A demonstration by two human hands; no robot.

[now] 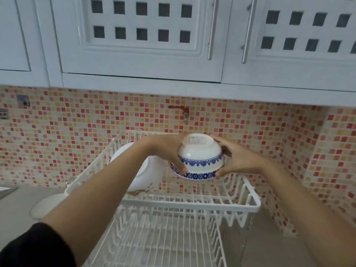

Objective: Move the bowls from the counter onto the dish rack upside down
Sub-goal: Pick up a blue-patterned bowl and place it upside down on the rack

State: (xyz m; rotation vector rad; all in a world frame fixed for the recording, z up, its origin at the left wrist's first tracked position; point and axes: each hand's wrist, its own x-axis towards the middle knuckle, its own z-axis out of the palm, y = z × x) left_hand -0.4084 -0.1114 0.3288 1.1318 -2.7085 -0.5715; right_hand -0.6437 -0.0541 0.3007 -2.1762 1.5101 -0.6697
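Both hands on the bowls over the upper tier of the dish rack [250,204]. Two white bowls with blue floral bands, nested and upside down: top bowl [200,153] foot up, lower bowl [194,175] showing only its rim band beneath it. Left hand [163,151] wraps the left side, fingers [181,168] curled down to the lower rim. Right hand [238,158] cups the right side, thumb at the lower rim, other fingers up near the foot. So both sets of fingers are closed around the stack, bowls between the palms. Can't tell if the lower rim touches the rack wires or sits just above them.

Upper tier also holds a plain white bowl [142,170], tilted on its side at the left, partly hidden behind the left forearm. Lower tier of the rack shows only bare wires. A round white object [46,207] sits on the grey surface [11,209] left of the rack, too blurred to identify
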